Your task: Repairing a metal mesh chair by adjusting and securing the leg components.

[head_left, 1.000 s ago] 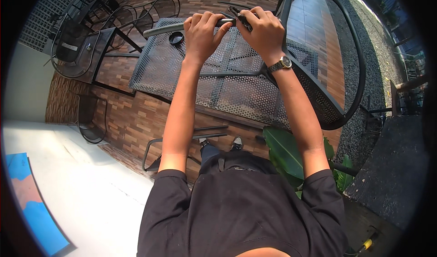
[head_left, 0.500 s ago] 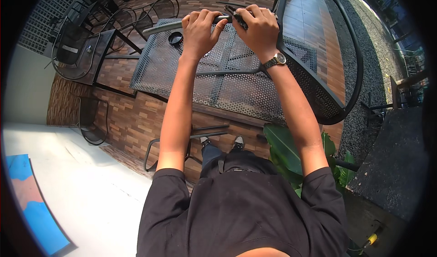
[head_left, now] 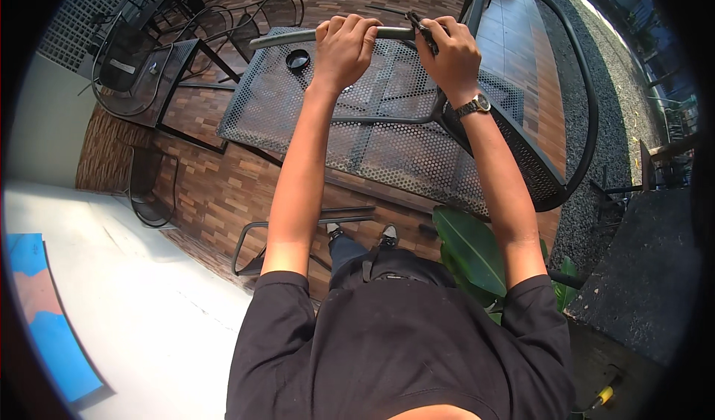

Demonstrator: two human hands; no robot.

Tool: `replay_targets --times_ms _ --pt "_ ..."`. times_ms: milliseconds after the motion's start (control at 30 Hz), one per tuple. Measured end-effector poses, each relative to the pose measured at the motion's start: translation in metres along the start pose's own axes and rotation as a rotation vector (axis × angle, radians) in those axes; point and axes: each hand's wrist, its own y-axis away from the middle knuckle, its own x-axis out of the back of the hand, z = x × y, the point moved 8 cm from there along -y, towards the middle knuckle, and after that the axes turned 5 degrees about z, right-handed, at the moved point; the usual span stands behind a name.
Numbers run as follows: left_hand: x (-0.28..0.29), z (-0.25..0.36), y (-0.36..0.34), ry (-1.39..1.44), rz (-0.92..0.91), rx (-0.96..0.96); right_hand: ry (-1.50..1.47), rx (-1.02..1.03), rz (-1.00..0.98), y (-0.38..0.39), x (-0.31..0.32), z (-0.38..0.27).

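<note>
Both hands have edged apart along the grey metal tube (head_left: 328, 36): left hand (head_left: 346, 46) clenched around it, right hand (head_left: 447, 48) gripping a dark tool (head_left: 422, 31) at the tube's right end. Running left-right, the tube lies over the far edge of the mesh surface (head_left: 387, 137), equally near both.

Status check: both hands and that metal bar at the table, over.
Left hand gripping grey metal bar. Right hand at bar's far end, holding a dark tool. Small black cup on mesh table, beside the left hand.
</note>
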Motion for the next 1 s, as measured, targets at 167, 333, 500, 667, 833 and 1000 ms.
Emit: replay_targets --times_ms 167,333,500,667,833,1000 --pt "0.004 0.003 0.007 -0.010 0.033 -0.019 0.054 0.113 -0.082 -0.004 -0.013 -0.036" --pt "-0.003 0.001 0.011 -0.020 -0.009 -0.028 0.012 0.175 -0.176 -0.001 -0.011 -0.037" --pt "0.000 0.002 0.014 0.018 0.014 -0.013 0.020 0.080 -0.144 0.012 0.001 -0.019" --pt "-0.003 0.004 0.009 -0.012 0.012 0.000 0.101 0.006 -0.081 0.007 0.002 -0.022" --pt "-0.004 0.012 0.008 0.000 0.074 -0.043 0.111 0.096 -0.020 0.007 0.002 -0.033" --pt "0.006 0.002 0.016 -0.079 0.081 -0.053 -0.128 0.007 -0.098 0.006 0.010 -0.020"
